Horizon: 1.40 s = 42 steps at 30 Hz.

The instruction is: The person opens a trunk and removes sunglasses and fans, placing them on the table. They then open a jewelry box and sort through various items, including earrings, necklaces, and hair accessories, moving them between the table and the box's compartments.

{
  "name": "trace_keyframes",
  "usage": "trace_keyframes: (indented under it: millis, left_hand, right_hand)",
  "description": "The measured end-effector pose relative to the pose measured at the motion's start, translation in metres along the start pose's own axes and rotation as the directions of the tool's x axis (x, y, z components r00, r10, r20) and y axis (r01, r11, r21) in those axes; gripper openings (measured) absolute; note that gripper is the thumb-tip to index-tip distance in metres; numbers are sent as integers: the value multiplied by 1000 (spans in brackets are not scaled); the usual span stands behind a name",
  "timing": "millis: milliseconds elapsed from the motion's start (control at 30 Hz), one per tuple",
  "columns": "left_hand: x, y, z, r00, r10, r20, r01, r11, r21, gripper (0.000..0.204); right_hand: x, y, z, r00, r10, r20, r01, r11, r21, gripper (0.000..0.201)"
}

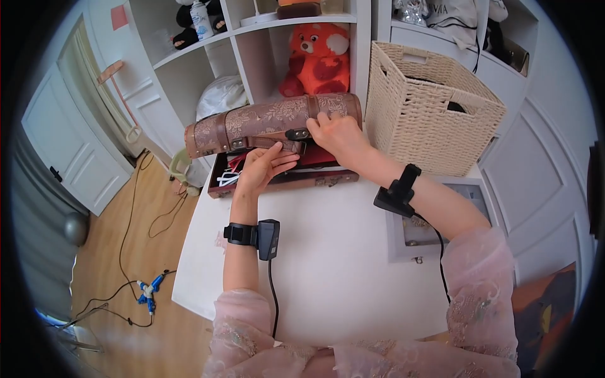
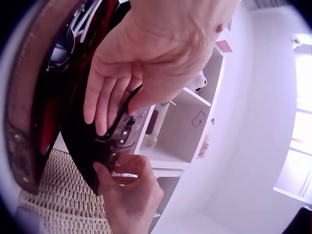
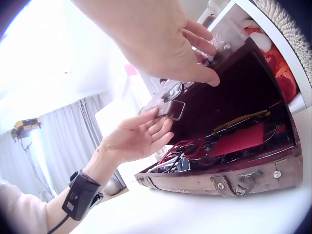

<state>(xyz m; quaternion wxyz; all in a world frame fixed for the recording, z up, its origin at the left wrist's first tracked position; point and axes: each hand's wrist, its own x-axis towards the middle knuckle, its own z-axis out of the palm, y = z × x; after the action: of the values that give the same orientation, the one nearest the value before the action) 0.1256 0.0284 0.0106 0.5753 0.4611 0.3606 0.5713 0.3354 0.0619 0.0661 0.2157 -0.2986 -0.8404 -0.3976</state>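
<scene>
On the white table (image 1: 315,271), the box (image 1: 283,186) seems half hidden; my right hand (image 1: 342,140) pinches its lid (image 1: 268,118), my left hand (image 1: 260,169) straight-fingered.

Facing a table (image 1: 315,271), with an open case (image 1: 290,184) at its far side and the lid (image 1: 271,116) above the case's back. Holding cords (image 3: 187,148) toward the case's left end, a flat packet (image 3: 239,140) to their right. Having a basket (image 1: 435,107) right of the case and a frame (image 1: 397,246) on the table's right side. Rising behind the case as a shelf unit (image 1: 362,57), keeping a soft toy (image 1: 318,60) in one compartment, a bag (image 1: 220,94) in another to its left. Lying leftward as floor (image 1: 145,233), bearing a power splitter (image 1: 148,293).
</scene>
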Motion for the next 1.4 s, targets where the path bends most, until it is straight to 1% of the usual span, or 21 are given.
trace_keyframes:
  millis: [67, 167, 233, 267, 333, 400, 567, 667, 733, 767, 833, 967, 1067, 1100, 1133, 1167, 1200, 1267, 1300, 1367, 1400]
  left_hand:
    - [-11, 3, -1, 999, 4, 50, 3, 989, -150, 30]
    - [-22, -3, -6, 999, -39, 27, 43, 986, -159, 27]
    - [-31, -7, -7, 999, -51, 19, 53, 983, -173, 27]
    - [-37, -10, -7, 997, -74, -2, 72, 977, -202, 26]
    - [-44, -19, -8, 995, -101, -15, 95, 968, -233, 25]
    - [-52, -32, -13, 977, -213, -30, 197, 940, -279, 17]
    - [-65, -50, -18, 947, -320, -35, 301, 918, -258, 17]
    - [-66, -56, -18, 933, -355, -50, 341, 922, -181, 18]
    - [-65, -61, -18, 925, -362, -118, 362, 932, -22, 26]
    - [-66, -64, -19, 923, -367, -114, 368, 930, -19, 26]
    - [-67, -64, -12, 919, -337, -206, 344, 939, 0, 29]
    - [-76, -65, -5, 926, -331, -182, 355, 927, 122, 32]
    - [-82, -72, 6, 923, -345, -169, 376, 901, 217, 36]
    - [-85, -70, 13, 923, -349, -161, 379, 899, 220, 36]
    - [-88, -67, 19, 933, -302, -193, 352, 878, 326, 38]
    - [-90, -63, 26, 943, -251, -220, 324, 844, 427, 39]
    - [-92, -60, 33, 943, -255, -214, 326, 843, 428, 39]
    - [-97, -53, 50, 937, -312, -159, 338, 684, 647, 36]
    - [-101, -50, 60, 936, -316, -157, 339, 683, 648, 36]
    - [-106, -49, 85, 924, -377, 66, 202, 627, 752, 34]
    - [-106, -51, 94, 923, -378, 66, 203, 627, 752, 34]
  right_hand:
    - [-4, -5, -4, 1000, 5, 16, -5, 1000, 17, 23]
    - [-12, -3, -6, 997, 4, 79, -6, 999, 32, 22]
    - [-20, 10, -19, 995, -10, 95, -5, 988, 154, 31]
    - [-26, 17, -28, 995, -7, 97, -8, 988, 152, 31]
    - [-39, 35, -48, 940, 52, 336, -156, 944, 292, 26]
    - [-57, 52, -64, 925, 85, 371, -198, 940, 277, 23]
    - [-105, 81, -88, 903, 190, 386, -297, 925, 239, 21]
    - [-127, 88, -101, 861, 212, 463, -351, 905, 239, 23]
    - [-138, 90, -111, 830, 222, 511, -397, 879, 263, 25]
    - [-144, 90, -115, 827, 227, 515, -404, 876, 262, 25]
    - [-156, 94, -122, 826, 217, 521, -416, 858, 301, 27]
    - [-181, 99, -137, 797, 220, 562, -429, 862, 270, 27]
    - [-199, 100, -145, 752, 211, 625, -459, 848, 266, 27]
    - [-203, 99, -153, 706, 202, 679, -493, 829, 266, 27]
    - [-208, 98, -158, 658, 189, 729, -525, 809, 264, 26]
    - [-216, 97, -159, 653, 195, 732, -531, 807, 258, 26]
    - [-227, 97, -157, 663, 139, 736, -497, 817, 293, 27]
    - [-243, 94, -156, 669, 85, 739, -465, 823, 327, 28]
    - [-248, 91, -158, 671, 38, 741, -466, 799, 381, 28]
    - [-259, 84, -157, 672, -8, 741, -468, 770, 433, 27]
    - [-265, 80, -155, 686, -23, 728, -461, 759, 459, 27]
